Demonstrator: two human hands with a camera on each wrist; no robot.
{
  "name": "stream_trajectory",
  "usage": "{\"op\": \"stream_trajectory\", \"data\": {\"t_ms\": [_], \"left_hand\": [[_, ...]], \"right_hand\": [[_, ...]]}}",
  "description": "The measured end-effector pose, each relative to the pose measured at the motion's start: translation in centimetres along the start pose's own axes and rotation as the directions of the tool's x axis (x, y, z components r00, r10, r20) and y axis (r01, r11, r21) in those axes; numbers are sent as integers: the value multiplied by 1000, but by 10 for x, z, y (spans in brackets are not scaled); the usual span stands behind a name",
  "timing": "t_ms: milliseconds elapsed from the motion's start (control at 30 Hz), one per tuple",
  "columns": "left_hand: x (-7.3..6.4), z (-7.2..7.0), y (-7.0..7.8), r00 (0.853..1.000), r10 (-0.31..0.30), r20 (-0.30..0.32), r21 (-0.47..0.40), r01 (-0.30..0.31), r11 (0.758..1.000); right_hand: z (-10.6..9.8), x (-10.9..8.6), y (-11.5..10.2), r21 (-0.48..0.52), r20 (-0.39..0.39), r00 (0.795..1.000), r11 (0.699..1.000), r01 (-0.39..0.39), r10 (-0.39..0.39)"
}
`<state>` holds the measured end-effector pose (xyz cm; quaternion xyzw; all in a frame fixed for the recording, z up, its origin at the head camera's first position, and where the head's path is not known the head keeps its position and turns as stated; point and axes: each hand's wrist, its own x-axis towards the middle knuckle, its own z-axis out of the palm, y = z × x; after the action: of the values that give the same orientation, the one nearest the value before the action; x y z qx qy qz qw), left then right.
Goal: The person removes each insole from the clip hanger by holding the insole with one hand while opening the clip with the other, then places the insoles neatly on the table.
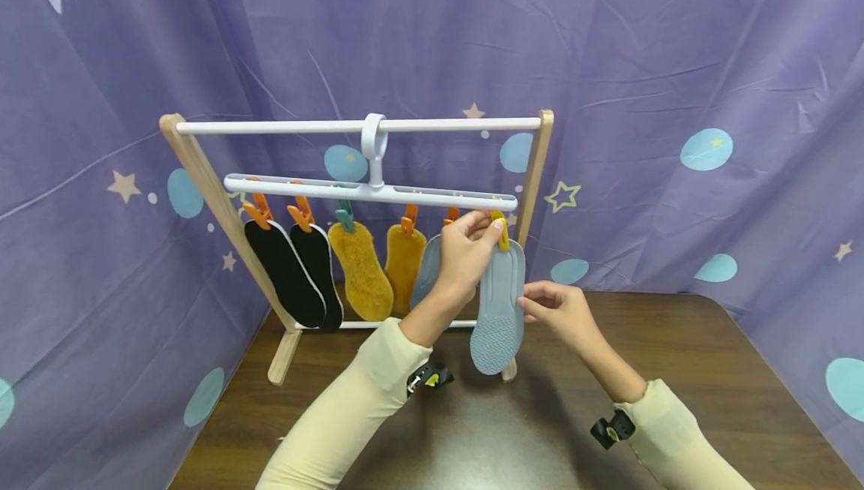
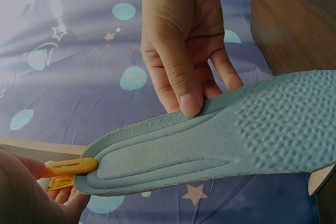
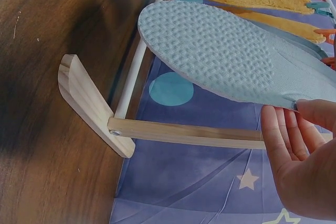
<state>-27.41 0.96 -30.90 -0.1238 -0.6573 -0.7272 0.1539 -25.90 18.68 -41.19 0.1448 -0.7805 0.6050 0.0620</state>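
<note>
A light blue-grey insole (image 1: 501, 287) with a textured, bumpy lower end hangs at the right end of the white hanger (image 1: 432, 196). The yellow clothespin (image 2: 71, 167) bites its upper edge. My left hand (image 1: 469, 254) pinches that clothespin between thumb and fingers. On the insole's right edge, my right hand (image 1: 560, 314) pinches the rim between thumb and fingertips. Just behind my left hand hangs another blue-grey insole (image 1: 427, 272), partly hidden, under an orange clothespin (image 1: 451, 214).
Two black insoles (image 1: 283, 272) and two mustard fuzzy insoles (image 1: 361, 272) hang further left from orange and green clothespins. The hanger hooks over the white bar (image 1: 270, 127) of a wooden-sided rack (image 1: 536, 167) on a brown table (image 1: 641, 355). A purple patterned curtain (image 1: 641, 100) stands behind.
</note>
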Motion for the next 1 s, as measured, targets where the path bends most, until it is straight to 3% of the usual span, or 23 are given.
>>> {"op": "stream_trajectory", "data": {"t_ms": [267,467,800,1000], "left_hand": [[0,0,0,999,-31,-9,-10,31,999],[1,-2,8,995,-101,10,-2,101,995],[0,-5,26,958,-282,59,36,280,959],[-3,-3,31,958,-285,42,48,283,958]], "right_hand": [[-1,-1,0,-7,3,1000,1000,4,-4],[-2,-1,1,-11,5,1000,1000,15,-15],[-10,-4,-6,19,48,999,1000,-5,4],[-13,-6,-8,26,64,998,1000,-5,3]]}}
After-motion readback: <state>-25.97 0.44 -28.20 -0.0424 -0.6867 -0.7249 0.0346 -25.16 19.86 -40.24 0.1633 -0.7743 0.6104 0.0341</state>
